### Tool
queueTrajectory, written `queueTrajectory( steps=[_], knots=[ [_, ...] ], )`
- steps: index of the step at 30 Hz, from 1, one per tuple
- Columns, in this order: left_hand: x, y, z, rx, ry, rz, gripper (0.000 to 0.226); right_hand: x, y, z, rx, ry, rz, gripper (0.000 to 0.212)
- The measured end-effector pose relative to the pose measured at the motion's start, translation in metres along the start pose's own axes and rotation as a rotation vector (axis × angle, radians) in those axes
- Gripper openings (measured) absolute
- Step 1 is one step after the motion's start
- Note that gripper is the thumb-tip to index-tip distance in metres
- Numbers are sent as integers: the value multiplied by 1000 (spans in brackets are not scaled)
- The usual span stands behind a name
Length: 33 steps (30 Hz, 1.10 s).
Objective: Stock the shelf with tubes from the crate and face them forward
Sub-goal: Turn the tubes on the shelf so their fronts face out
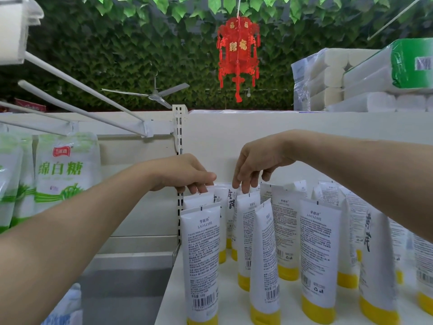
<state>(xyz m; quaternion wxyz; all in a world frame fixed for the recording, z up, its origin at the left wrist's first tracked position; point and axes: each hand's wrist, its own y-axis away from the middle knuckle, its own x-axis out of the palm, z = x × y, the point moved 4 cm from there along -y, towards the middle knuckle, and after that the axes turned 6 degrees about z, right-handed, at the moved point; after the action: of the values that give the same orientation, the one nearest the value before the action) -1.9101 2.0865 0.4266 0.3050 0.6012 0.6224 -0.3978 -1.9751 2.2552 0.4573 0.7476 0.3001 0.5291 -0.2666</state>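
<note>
White plastic tubes with yellow caps [319, 254] stand cap-down in loose rows on a flat white shelf [229, 289], most of them turned so the fine print and barcode face outward, while a few further back and to the right show large black calligraphy. Both hands reach in from the near side to the back rows. The left hand [185, 173] has its fingers curled over the crimped top of the rear left tube [198, 200], gripping it just behind the front corner tube [202, 254]. The right hand [256, 160] hangs fingers-down and pinches the flat top edge of a middle tube [247, 226] – its printed back faces out. To the left, green and white sugar bags [65, 170] hang from pegs; a red paper lantern [237, 55] dangles above, with wrapped tissue rolls [328, 78] stacked on top at the right
</note>
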Motion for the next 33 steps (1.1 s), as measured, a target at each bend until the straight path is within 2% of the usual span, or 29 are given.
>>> queueTrajectory(
  steps=[2,4,12,21,33],
  knots=[
    [0,1,-3,57,-104,-41,15,1,1,1,-16,82,-28,18],
    [0,1,-7,110,-170,-90,6,3,0,1,-31,140,-75,17],
    [-3,1,-12,73,-290,-163,3,4,0,10,-65,260,-280,15],
    [-5,0,-9,19,-306,-182,4,4,-3,14,-29,232,-263,9],
    [-7,1,-8,15,-300,-166,5,4,-9,17,33,255,-231,13]
  ],
)
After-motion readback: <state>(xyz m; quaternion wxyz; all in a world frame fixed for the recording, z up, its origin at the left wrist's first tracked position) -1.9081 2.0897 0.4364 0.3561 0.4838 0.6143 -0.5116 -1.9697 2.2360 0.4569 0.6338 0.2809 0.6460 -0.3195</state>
